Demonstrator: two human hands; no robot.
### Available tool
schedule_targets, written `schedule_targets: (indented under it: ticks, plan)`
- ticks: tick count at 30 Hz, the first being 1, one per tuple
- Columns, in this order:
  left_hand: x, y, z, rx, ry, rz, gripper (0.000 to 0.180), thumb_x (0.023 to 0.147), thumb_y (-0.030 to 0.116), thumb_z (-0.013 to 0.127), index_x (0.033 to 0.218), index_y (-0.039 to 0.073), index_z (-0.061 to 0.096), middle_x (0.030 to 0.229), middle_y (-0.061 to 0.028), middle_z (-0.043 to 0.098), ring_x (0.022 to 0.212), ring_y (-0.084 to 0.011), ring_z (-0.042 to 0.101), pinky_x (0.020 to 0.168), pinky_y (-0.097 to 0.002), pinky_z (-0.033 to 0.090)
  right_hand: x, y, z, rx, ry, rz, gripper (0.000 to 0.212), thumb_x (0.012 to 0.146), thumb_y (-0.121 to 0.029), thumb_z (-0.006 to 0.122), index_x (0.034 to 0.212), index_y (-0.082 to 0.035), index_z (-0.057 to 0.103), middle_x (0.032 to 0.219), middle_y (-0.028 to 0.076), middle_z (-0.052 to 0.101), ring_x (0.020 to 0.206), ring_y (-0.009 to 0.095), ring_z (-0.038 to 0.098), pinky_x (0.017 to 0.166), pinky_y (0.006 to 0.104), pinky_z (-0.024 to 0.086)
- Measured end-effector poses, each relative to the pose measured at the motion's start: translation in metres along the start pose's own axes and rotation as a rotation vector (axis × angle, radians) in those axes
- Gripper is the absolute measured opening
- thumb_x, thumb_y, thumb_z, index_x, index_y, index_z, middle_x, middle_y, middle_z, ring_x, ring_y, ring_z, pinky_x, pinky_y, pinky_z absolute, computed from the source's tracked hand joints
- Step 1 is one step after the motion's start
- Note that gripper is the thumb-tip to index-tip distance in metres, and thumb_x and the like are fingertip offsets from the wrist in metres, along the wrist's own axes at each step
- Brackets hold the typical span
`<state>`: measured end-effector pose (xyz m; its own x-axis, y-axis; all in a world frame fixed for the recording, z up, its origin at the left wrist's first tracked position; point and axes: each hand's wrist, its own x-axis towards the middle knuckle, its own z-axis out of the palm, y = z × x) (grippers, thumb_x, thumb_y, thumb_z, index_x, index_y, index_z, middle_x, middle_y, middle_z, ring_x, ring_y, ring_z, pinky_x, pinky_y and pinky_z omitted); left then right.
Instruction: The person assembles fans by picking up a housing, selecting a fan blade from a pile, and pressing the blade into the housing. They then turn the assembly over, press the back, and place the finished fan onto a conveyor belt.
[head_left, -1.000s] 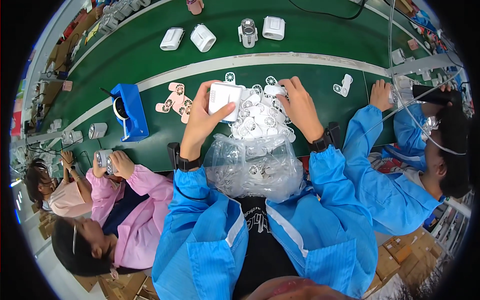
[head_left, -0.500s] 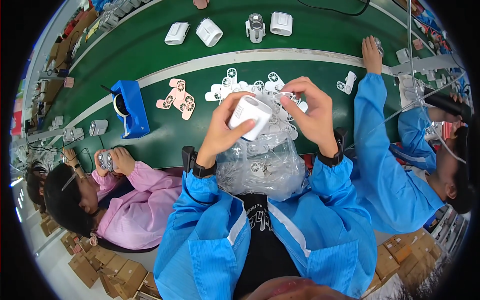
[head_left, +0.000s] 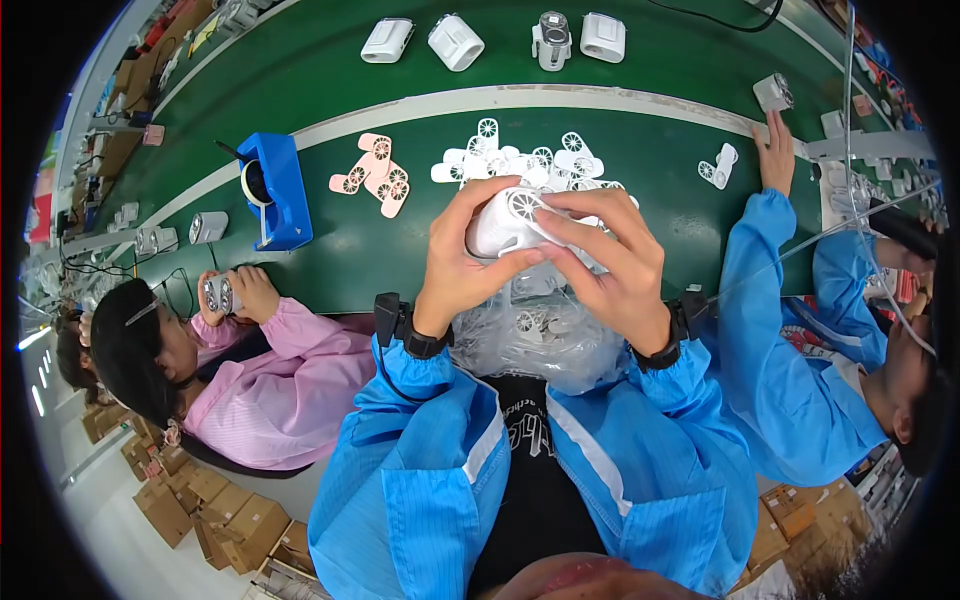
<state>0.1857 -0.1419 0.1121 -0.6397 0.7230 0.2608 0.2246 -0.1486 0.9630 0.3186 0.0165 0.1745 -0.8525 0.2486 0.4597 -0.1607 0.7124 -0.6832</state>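
My left hand (head_left: 458, 262) is closed round a rounded white plastic housing (head_left: 486, 232), held tilted above the near edge of the green bench. My right hand (head_left: 618, 262) pinches a white cover plate (head_left: 523, 205) with a spoked round grille, laying it against the housing's end. Fingers hide part of the plate, so I cannot tell whether it is seated. Just beyond my hands lies a loose pile of similar white plates (head_left: 476, 162). A clear plastic bag (head_left: 530, 350) holding more of them sits below my wrists.
Pink plates (head_left: 381, 182) and a blue tape dispenser (head_left: 286, 205) lie to the left. Beyond a pale rail stand several housings (head_left: 457, 43). At right, a co-worker's hand (head_left: 774, 155) is beside another housing (head_left: 773, 92). A pink-sleeved co-worker (head_left: 270, 360) sits at left.
My right hand has brought the cover plate left against the housing, which is now turned with its end toward me. The right co-worker's hand has come off a housing.
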Motion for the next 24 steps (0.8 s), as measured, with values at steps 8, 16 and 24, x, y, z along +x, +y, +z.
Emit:
schedule_targets:
  ticks: [8,16,24]
  plan:
    - [0.001,-0.001,-0.006,-0.022,-0.079,0.032,0.074,0.073,0.016,0.096,0.138,0.002,0.062,0.124,-0.0146,0.071,0.113,-0.0244,0.070,0.096,-0.0353,0.055,0.003,-0.007,-0.009,0.322,-0.057,0.334,0.036,0.085,0.007,0.076,0.119,-0.003,0.079,0.120,0.014,0.068,0.106,0.026,0.069,0.093,0.0380,0.056]
    - [-0.002,-0.003,-0.005,-0.095,-0.132,0.040,0.078,0.073,0.022,0.098,0.139,0.004,0.061,0.124,-0.0155,0.070,0.113,-0.0252,0.070,0.096,-0.0363,0.055,0.006,-0.002,-0.017,0.399,-0.106,0.252,0.036,0.084,0.008,0.076,0.118,-0.004,0.080,0.118,0.014,0.067,0.107,0.025,0.067,0.091,0.0360,0.056]
    - [-0.008,-0.016,-0.003,-0.140,-0.168,0.210,0.079,0.083,0.017,0.092,0.145,0.005,0.045,0.123,-0.0180,0.069,0.111,-0.0275,0.070,0.092,-0.0380,0.057,0.005,0.001,-0.025,0.307,-0.227,0.141,0.047,0.082,0.001,0.082,0.128,-0.005,0.077,0.124,0.015,0.067,0.111,0.029,0.067,0.096,0.0383,0.055]
